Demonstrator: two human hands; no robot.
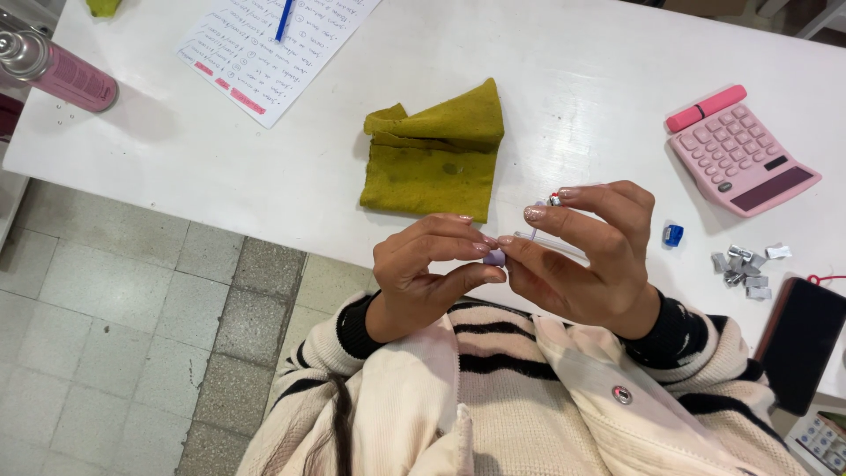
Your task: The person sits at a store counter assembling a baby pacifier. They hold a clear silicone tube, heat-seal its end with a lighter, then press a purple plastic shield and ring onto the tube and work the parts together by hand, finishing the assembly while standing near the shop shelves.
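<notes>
Clear pen (555, 244) held above table (564, 70) edge, long axis slanting, lilac cap end toward left hand (423, 278), pinched there; right hand (586, 264) gripping barrel. Beyond: olive cloth (436, 154), pink calculator (740, 159), blue sharpener (673, 234).

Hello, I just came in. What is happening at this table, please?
A person in a striped sweater holds a thin clear pen in both hands above the white table. The left hand pinches its small lilac cap end; the right hand grips the barrel. On the table lie a folded olive cloth, a pink calculator, a printed sheet, a small blue piece and some small silver pieces.
</notes>
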